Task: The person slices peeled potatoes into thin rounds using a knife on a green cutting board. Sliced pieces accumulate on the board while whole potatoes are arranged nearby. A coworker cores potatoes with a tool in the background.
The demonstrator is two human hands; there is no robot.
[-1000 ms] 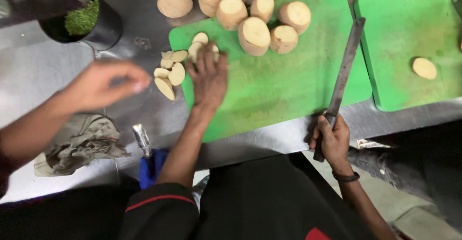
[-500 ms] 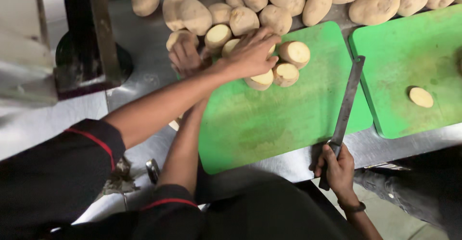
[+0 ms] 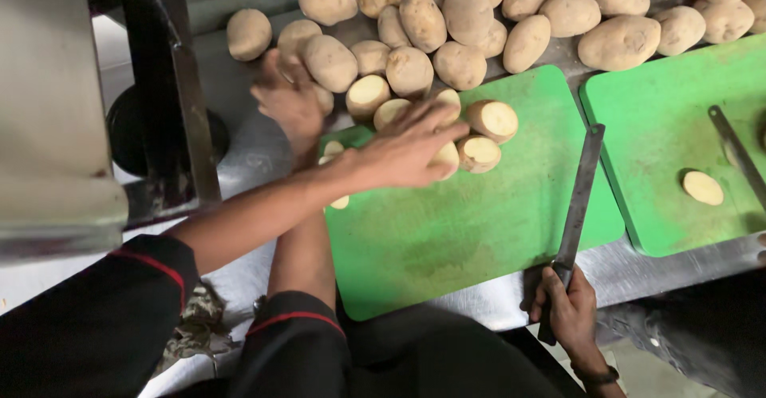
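Nearest the camera, the right hand point(image 3: 568, 308) is wrapped tight round the handle of the long knife point(image 3: 576, 206) at the near edge of the green cutting board point(image 3: 447, 246). The fist hides the handle itself. The blade lies flat along the board's right edge. Its long axis runs near to far, and the tip points away toward the far right corner, leaning a touch right.

Further up, a co-worker's hand point(image 3: 407, 152) reaches in from the left, fingers spread flat over the halved potatoes point(image 3: 493, 120) at the board's far edge. It covers a couple of them. That forearm also hides most of the potato slices point(image 3: 340, 201) by the board's left edge.

Beyond that, the left hand point(image 3: 291, 104) is at the far left corner, up against the whole potatoes point(image 3: 447, 23). It's blurred, so I can't tell whether it is gripping one or not.

On the second green board point(image 3: 662, 110) to the right lies one potato slice point(image 3: 702, 188). There is also another knife blade point(image 3: 738, 154), cut off at the frame edge.
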